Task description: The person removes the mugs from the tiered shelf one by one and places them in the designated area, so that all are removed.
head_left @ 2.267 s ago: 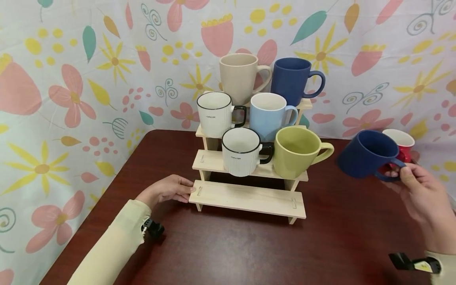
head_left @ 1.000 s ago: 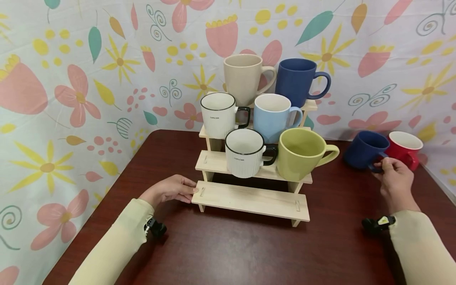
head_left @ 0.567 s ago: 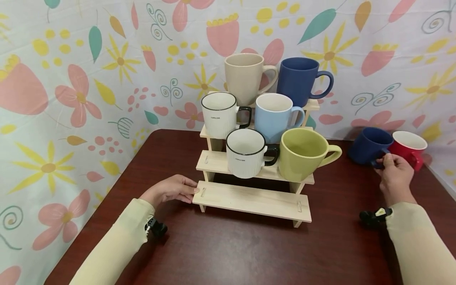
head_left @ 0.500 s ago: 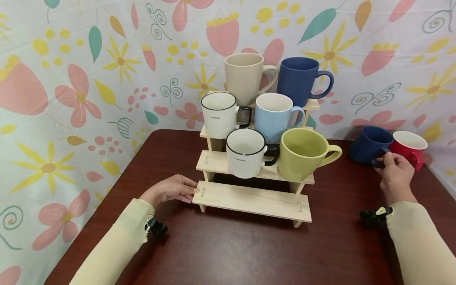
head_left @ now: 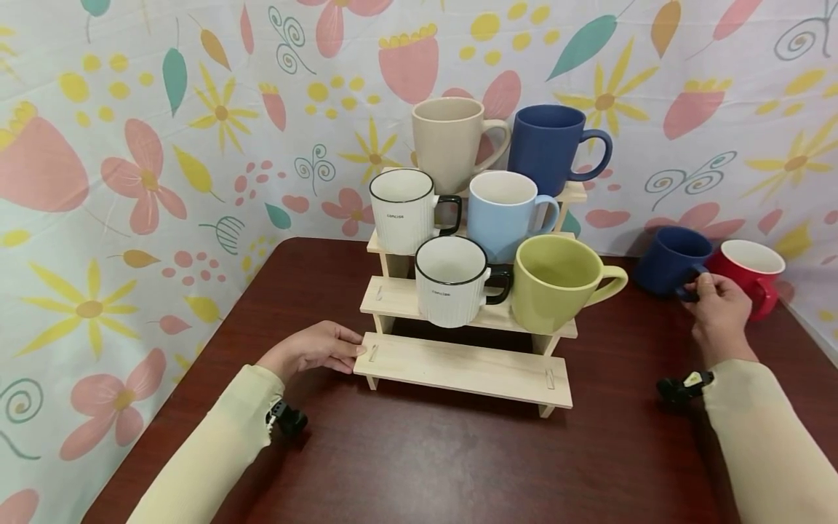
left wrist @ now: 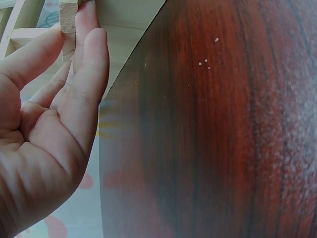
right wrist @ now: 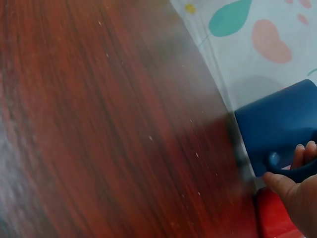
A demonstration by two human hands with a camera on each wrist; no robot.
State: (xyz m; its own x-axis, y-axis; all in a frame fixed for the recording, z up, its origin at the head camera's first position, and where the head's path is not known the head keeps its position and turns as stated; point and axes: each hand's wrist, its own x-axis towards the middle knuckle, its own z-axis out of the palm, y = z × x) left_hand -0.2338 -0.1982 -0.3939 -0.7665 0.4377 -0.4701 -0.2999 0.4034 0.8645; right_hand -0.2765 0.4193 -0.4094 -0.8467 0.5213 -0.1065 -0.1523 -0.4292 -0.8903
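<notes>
Right hand [head_left: 720, 309]: thumb and fingers closed on the handle of a blue mug [head_left: 673, 263], at far right by the cloth [head_left: 694, 182]. Mug looks upright and down on the tabletop [head_left: 458, 466]; whether I bear any of its weight, cannot tell. Red mug [head_left: 746, 275] just to its right; contact between the two unclear.

Left hand [head_left: 317, 348]: pinching the left end of the stand's [head_left: 458, 367] lowest step, thumb above, fingers below. Looks like steadying.

On the stand, top step: beige mug [head_left: 445, 145] left, other blue mug [head_left: 546, 153] right. Next down: white mug [head_left: 401, 218] left, pale mug [head_left: 499, 224] right. Below that: second white mug [head_left: 450, 300] left, green mug [head_left: 553, 291] right. Lowest step bare. Handles all point right.

Step in hand, my reading: placing or picking up the blue mug beside the red one; this moment alone won't settle which. If placing, next move calls for checking the base sits flat, then slipping fingers out of the handle without nudging the red mug. If picking up, a clean lift leftward first.
</notes>
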